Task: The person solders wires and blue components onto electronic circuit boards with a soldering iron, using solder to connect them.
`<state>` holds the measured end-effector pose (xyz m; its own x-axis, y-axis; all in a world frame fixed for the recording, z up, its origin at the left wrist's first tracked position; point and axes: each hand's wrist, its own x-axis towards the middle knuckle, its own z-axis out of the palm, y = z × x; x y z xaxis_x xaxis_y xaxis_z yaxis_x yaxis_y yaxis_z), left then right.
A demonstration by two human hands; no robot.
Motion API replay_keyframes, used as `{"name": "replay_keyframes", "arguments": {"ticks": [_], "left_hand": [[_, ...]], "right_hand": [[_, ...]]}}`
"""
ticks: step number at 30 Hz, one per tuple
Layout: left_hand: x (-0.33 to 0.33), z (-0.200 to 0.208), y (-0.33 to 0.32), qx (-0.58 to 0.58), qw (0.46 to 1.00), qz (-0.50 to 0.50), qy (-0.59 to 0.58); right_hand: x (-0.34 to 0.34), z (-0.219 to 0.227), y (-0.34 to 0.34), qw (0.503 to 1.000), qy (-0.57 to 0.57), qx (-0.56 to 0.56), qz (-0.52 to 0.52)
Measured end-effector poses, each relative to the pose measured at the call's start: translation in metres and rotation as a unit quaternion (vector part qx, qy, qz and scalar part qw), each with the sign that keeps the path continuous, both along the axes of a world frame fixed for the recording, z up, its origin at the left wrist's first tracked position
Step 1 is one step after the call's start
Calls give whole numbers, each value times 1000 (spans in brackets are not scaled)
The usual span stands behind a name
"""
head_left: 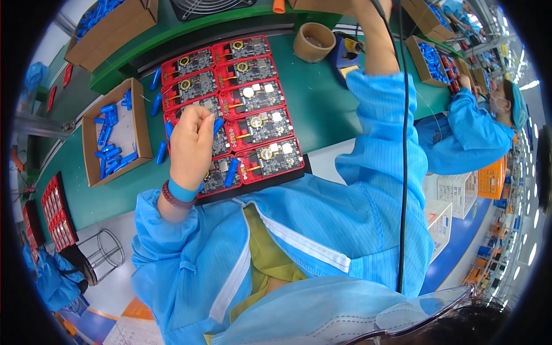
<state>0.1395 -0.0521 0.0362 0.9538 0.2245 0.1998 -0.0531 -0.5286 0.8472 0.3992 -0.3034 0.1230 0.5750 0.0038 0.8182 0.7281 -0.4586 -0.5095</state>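
Note:
My left hand (pixel 192 141) hovers over the left column of circuit boards, its fingers curled together. A blue cylindrical battery (pixel 218 126) shows right beside its fingertips; whether they grip it or something smaller is hidden. Under the hand, red trays (pixel 229 127) in two columns hold dark circuit boards (pixel 265 125), several with a yellow ring. Another blue battery (pixel 232 172) lies tilted across the nearest left board. My right hand (pixel 371 8) is stretched far forward, cut off by the upper edge, so its fingers cannot be made out.
A cardboard box (pixel 87 150) with blue batteries stands left, loose batteries (pixel 156 104) between it and the trays. A round tan pot (pixel 314 42) and a blue device (pixel 347 54) stand behind. A black cable (pixel 405 172) hangs along my right arm. A co-worker (pixel 468 129) sits at right.

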Motion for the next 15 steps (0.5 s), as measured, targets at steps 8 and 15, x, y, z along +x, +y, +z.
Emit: {"name": "replay_keyframes", "arguments": {"ticks": [8, 15], "left_hand": [[41, -20, 4, 95, 995, -32, -19], [74, -37, -1, 241, 967, -54, -58]], "right_hand": [[-116, -41, -3, 961, 119, -13, 249], [-152, -86, 14, 906, 237, -11, 352]]}}
